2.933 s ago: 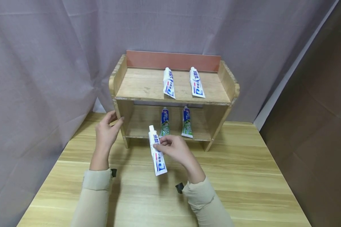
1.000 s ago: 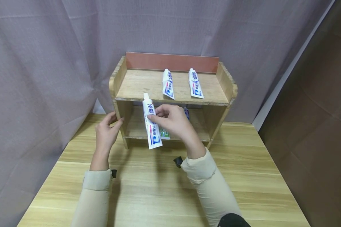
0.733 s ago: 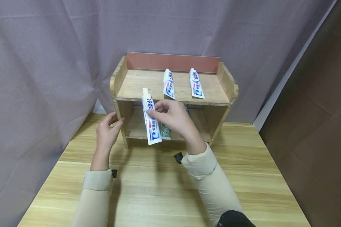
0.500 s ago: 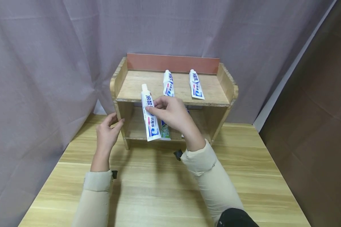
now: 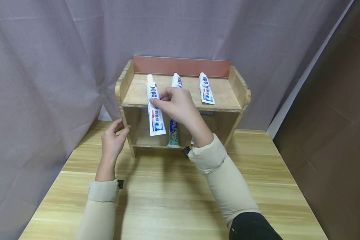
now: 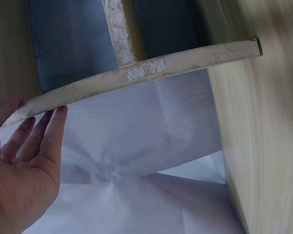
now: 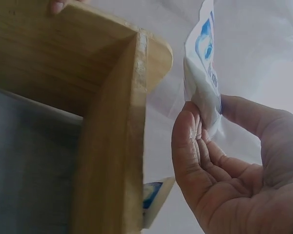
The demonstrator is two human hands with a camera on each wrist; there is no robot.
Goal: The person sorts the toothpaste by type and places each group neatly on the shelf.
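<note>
My right hand (image 5: pixel 181 104) pinches a white toothpaste tube (image 5: pixel 156 118) between thumb and fingers, cap end up and away from me. In the head view the tube overlaps the left front of the upper board of a small wooden shelf (image 5: pixel 135 93). The right wrist view has the tube (image 7: pixel 202 53) raised beside the board's edge, apart from it. My left hand (image 5: pixel 113 141) grips the shelf's left side panel (image 6: pixel 176 63), thumb on one face and fingertips on the other. Two more white toothpaste tubes lie on the upper board, one (image 5: pixel 176 81) partly behind my right hand, the other (image 5: pixel 207 89) further right.
On the lower board lies a blue-green toothpaste tube (image 5: pixel 174 135); a second one is almost wholly hidden behind my right wrist. The shelf stands on a wood-grain table (image 5: pixel 156 200). Grey cloth (image 5: pixel 174 30) hangs behind it, and a brown panel (image 5: pixel 327 133) rises at right.
My right hand has carried the white toothpaste tube up and slightly left, from before the lower board to the upper board's front. The left hand keeps its place on the side panel.
</note>
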